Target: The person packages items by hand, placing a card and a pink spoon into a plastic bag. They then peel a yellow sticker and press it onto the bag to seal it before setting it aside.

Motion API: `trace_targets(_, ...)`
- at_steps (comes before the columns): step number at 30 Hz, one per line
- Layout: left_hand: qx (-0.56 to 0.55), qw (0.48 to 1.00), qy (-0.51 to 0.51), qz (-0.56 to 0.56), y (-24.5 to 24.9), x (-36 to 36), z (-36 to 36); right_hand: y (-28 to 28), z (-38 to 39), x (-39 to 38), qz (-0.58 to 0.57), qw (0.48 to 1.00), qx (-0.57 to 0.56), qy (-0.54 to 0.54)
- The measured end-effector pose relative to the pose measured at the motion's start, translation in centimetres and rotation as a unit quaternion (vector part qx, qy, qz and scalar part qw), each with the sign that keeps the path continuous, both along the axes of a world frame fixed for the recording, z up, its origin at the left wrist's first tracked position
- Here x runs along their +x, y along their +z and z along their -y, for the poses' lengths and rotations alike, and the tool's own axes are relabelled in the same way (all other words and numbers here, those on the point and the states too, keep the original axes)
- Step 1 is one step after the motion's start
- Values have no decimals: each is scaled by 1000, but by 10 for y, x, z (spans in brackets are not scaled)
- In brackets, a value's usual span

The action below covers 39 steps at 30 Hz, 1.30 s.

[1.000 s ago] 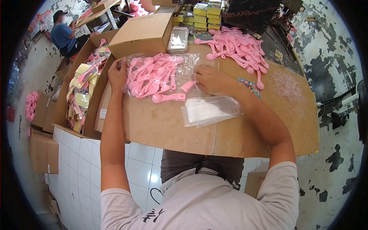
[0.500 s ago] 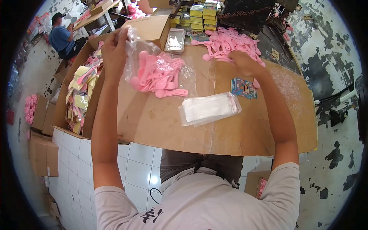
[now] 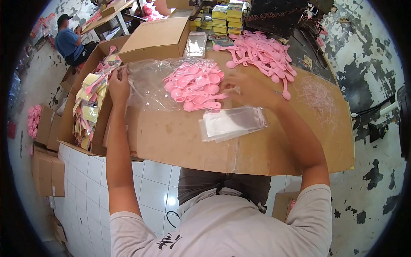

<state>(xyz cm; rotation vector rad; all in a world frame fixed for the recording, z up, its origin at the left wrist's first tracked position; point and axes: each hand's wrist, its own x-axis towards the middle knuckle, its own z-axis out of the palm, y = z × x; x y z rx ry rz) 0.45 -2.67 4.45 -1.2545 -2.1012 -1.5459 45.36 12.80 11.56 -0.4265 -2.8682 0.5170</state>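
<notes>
My left hand [image 3: 119, 85] is closed on the edge of a clear plastic bag [image 3: 147, 81], which lies stretched out over the cardboard tabletop. At the bag's right end is a heap of pink plastic spoons [image 3: 195, 85], some overlapping the film. Fingers apart, my right hand [image 3: 248, 90] reaches from the right with its fingertips at the heap's right edge. Just below it lies a stack of clear plastic sleeves [image 3: 234, 124]. Farther back spreads a larger pile of pink spoons [image 3: 261, 51].
A carton of packed spoons [image 3: 90, 113] stands left of the table, near a closed cardboard box [image 3: 156, 36]. Yellow-edged card stacks [image 3: 227, 19] sit at the back. Thin clear strips [image 3: 319, 98] lie at right. Another person [image 3: 69, 40] sits far left.
My left hand has come down and left, drawing the bag flat; the nearer spoons now lie heaped farther right. My right hand has moved from the back pile to this heap, hiding the printed cards.
</notes>
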Motion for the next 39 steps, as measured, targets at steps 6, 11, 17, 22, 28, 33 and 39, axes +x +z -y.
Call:
trace_targets(6,-90,994,46,50,-27,-4,-5,-36,29,-23,-71,991,112,33)
trace_targets(11,-86,994,53,43,-36,-14,-9,-25,22,-22,-20,988,152,7)
trace_targets(17,-87,994,46,53,-28,-3,-7,-26,7,-39,-116,965,237,4)
trace_targets(22,-87,993,51,64,-34,-10,-7,-6,1,-31,-107,970,220,4)
trace_targets(28,-83,994,40,59,-38,-13,-11,30,-74,35,-55,980,121,-150)
trace_targets(33,-82,994,46,45,-33,-8,-10,-3,-94,31,-190,903,345,-173)
trace_targets(39,-87,994,39,58,-32,-7,-8,-20,-28,-17,-110,975,191,2)
